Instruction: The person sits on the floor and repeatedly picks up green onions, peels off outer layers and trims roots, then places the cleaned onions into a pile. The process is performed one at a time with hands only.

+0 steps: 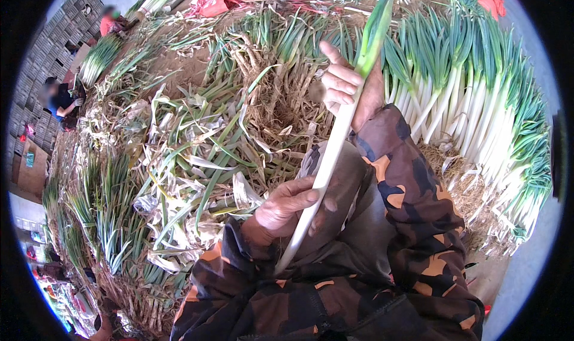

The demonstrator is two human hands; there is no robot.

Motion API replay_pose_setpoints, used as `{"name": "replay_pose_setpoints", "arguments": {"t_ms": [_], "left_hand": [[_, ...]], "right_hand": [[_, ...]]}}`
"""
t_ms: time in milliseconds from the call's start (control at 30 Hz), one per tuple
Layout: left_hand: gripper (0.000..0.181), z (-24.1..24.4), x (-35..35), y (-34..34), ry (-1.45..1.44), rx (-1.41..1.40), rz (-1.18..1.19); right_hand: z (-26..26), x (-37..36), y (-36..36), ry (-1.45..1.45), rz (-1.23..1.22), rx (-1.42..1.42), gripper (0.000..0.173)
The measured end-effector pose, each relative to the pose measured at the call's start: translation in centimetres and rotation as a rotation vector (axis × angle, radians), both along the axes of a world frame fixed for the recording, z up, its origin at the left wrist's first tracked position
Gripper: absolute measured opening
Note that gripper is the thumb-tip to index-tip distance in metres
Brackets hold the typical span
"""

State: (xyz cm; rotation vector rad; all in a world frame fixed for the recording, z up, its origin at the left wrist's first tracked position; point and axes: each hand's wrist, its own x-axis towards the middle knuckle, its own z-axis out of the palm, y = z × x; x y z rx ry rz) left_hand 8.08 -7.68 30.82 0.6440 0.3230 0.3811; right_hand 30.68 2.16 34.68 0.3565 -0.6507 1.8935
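Note:
A long leek or large green onion [332, 155] lies slantwise across my lap, its smooth white stalk low and its green leaves pointing up and away. My left hand [287, 206] grips the lower white part between thumb and fingers. Higher up, my right hand [352, 85] is wrapped around the stalk where white turns to green, its index finger raised. The stalk's lower end rests near my jacket. Left of my hands spreads a heap of stripped leaves and pale peelings [202, 161]. On the right stand many peeled white stalks [462, 103] with green tops and roots.
Unpeeled plants with soil-covered roots [269, 85] lie in front of me, and more bundles [107, 211] lie at left. Red plastic [215, 2] is at the far side. Two people [63, 101] [112, 22] sit at the far left by stacked crates [54, 40].

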Motion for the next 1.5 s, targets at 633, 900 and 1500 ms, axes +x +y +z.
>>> {"name": "replay_pose_setpoints", "arguments": {"t_ms": [633,900,1500], "left_hand": [[0.053,-1.1,0.6,0.7,-0.046,-0.206,-0.048],[0.046,-1.4,0.8,0.3,-0.146,-0.322,-0.128],[0.048,-1.0,3.5,-1.9,0.860,1.415,0.779]], "right_hand": [[0.3,-0.2,-0.1,-0.260,-0.479,-0.240,0.042],[0.4,-0.3,0.0,-0.221,-0.412,-0.183,0.046],[0.4,-1.5,-0.7,-0.446,-0.740,-0.458,0.022]]}}
